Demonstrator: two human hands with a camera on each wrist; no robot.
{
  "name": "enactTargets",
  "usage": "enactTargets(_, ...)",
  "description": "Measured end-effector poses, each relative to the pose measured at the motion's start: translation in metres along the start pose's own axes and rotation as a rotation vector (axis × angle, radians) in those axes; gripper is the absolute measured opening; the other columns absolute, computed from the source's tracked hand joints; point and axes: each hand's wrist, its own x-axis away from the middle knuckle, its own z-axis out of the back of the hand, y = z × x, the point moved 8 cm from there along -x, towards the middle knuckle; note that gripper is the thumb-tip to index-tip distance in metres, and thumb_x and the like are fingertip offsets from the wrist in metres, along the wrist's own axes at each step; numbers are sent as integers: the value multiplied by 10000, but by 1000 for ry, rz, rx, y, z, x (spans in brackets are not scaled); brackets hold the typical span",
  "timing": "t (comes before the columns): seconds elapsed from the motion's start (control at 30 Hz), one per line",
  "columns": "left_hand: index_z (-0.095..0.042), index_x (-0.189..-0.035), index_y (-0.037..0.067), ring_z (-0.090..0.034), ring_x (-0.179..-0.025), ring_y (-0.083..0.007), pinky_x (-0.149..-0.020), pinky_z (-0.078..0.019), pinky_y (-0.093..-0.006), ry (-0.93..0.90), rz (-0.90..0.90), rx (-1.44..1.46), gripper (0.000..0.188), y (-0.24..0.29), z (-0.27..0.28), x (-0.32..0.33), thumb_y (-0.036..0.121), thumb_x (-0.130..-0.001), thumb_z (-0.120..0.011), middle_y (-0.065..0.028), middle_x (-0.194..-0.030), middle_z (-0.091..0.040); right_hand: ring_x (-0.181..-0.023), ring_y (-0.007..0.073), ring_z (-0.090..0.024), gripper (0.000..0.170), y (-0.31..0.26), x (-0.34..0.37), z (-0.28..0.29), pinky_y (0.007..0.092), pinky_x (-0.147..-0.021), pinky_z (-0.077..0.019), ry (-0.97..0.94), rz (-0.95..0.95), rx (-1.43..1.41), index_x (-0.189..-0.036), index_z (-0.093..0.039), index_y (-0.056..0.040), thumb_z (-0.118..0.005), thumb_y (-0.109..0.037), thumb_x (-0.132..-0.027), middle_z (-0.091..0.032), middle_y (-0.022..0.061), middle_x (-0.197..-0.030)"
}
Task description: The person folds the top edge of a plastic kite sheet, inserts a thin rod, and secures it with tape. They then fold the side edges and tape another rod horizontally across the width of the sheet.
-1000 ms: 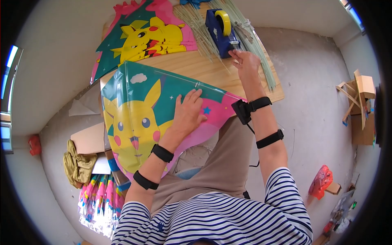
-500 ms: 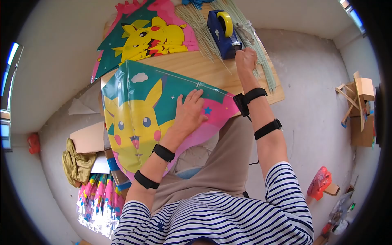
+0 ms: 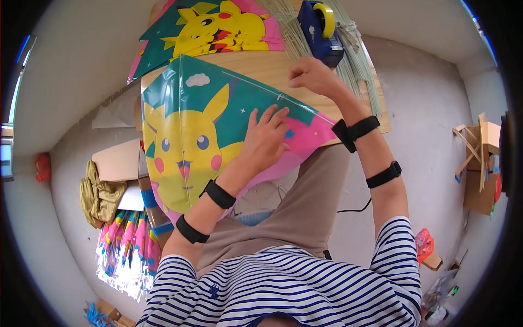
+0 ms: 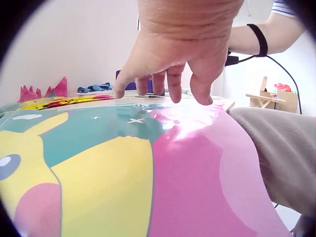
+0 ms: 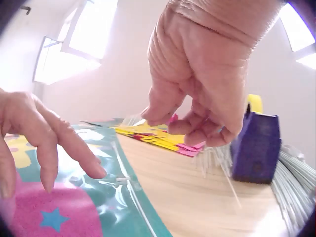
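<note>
A kite sheet [image 3: 182,122] with a yellow cartoon figure lies on the wooden table, a thin white rod [image 3: 250,80] along its upper edge. My left hand [image 3: 267,139] rests on its right part with spread fingers; the left wrist view shows the hand [image 4: 182,54] over the pink area [image 4: 187,187]. Above the kite's right side, my right hand [image 3: 318,76] has curled fingers. In the right wrist view a clear strip, seemingly tape [image 5: 131,120], is pinched at the thumb tip of that hand [image 5: 202,74]. The blue tape dispenser [image 3: 321,43] stands just beyond it.
Another printed sheet [image 3: 210,35] lies at the table's back left. Thin pale rods [image 3: 357,65] lie beside the dispenser. Folded colourful pieces [image 3: 128,245], an olive cloth [image 3: 98,191] and cardboard [image 3: 117,161] are at the left. My legs are under the table's front edge.
My right hand has moved from the dispenser's front, leftward towards the kite. My left hand keeps its place on the sheet. The head view has shifted.
</note>
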Motion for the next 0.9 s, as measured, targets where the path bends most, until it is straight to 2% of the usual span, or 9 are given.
enactTargets(0.03,-662,-1046,30,-386,-1399,-360,-1097,-329,-621,-4,10,-6,433,0,3,3,203,-690,-836,-133,-1475,-471,-763,329,-663,176,-7,-8,-17,452,-689,-500,-110,40,68,-786,-717,-38,-781,-174,-695,-701,139,-773)
enactTargets(0.13,-665,-1032,19,-393,-1391,-358,-1096,-336,-611,-1,32,-32,428,-6,11,10,203,-686,-838,-136,-1460,-484,-662,301,-623,134,-18,-26,-45,411,-621,-466,-222,33,311,-708,-679,-17,-776,-102,-669,-640,145,-664)
enactTargets(0.23,-658,-1000,0,-397,-1386,-358,-1096,-343,-600,16,51,-55,420,-16,15,12,202,-680,-840,-142,-1456,-482,-709,349,-648,143,-16,-38,-60,446,-627,-472,-248,92,402,-700,-693,-30,-798,-115,-655,-663,142,-678)
enactTargets(0.33,-647,-977,-14,-397,-1385,-360,-1094,-347,-596,6,65,-54,418,-23,19,8,199,-674,-841,-149,-1455,-477,-732,357,-667,125,-14,-42,-65,460,-642,-484,-284,114,445,-714,-718,-47,-805,-114,-653,-678,142,-691)
enactTargets(0.53,-639,-963,-21,-391,-1384,-372,-1080,-350,-612,6,54,-37,416,-27,19,3,210,-683,-841,-157,-1458,-468,-769,359,-681,113,-9,-48,-69,467,-666,-499,-380,34,475,-767,-755,-72,-784,-91,-659,-704,147,-736)
enactTargets(0.63,-641,-965,-21,-390,-1382,-378,-1079,-347,-620,8,44,-38,416,-29,17,0,226,-694,-839,-157,-1460,-466,-857,330,-705,118,-8,-50,-72,450,-724,-521,-457,-35,561,-808,-764,-115,-705,-100,-707,-729,116,-789)
enactTargets(0.9,-647,-990,-21,-410,-1372,-368,-1097,-331,-618,2,31,-65,461,-33,9,-10,300,-713,-830,-162,-1430,-501,-854,369,-688,101,-8,-52,-73,481,-732,-516,-402,15,591,-745,-735,-93,-644,-79,-701,-715,153,-788)
